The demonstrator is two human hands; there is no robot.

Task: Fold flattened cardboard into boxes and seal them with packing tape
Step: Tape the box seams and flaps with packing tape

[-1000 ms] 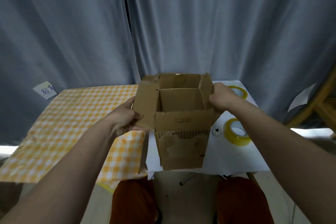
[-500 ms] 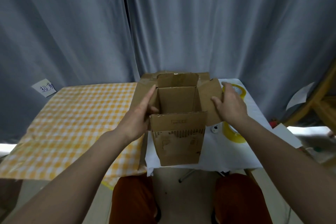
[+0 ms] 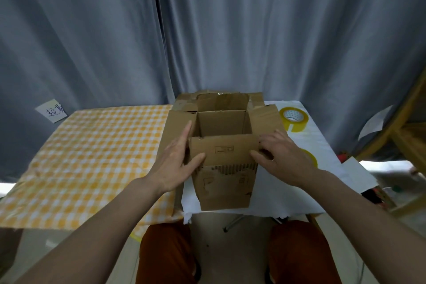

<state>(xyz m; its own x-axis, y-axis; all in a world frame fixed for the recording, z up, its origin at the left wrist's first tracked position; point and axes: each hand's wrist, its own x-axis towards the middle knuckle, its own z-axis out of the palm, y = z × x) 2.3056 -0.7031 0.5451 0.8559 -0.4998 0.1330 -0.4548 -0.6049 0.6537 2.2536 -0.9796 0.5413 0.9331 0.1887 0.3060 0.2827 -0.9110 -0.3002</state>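
Note:
An opened brown cardboard box (image 3: 223,182) stands upright at the table's front edge, its top flaps spread outward. My left hand (image 3: 177,161) lies flat along the box's left side, fingers straight, thumb on the near flap. My right hand (image 3: 279,159) touches the near flap's right corner, fingers loosely bent over the right flap. One yellow tape roll (image 3: 294,119) lies at the back right. A second tape roll (image 3: 311,159) is mostly hidden behind my right hand.
More flattened cardboard (image 3: 184,105) lies behind the box. A yellow checked cloth (image 3: 92,152) covers the table's left part, a white cloth (image 3: 283,198) the right. Grey curtains hang behind. A wooden frame (image 3: 405,127) stands at the right.
Both hands have let go of the side flaps and come forward to the near flap. The box sits a little lower and closer, and the far tape roll has come into view.

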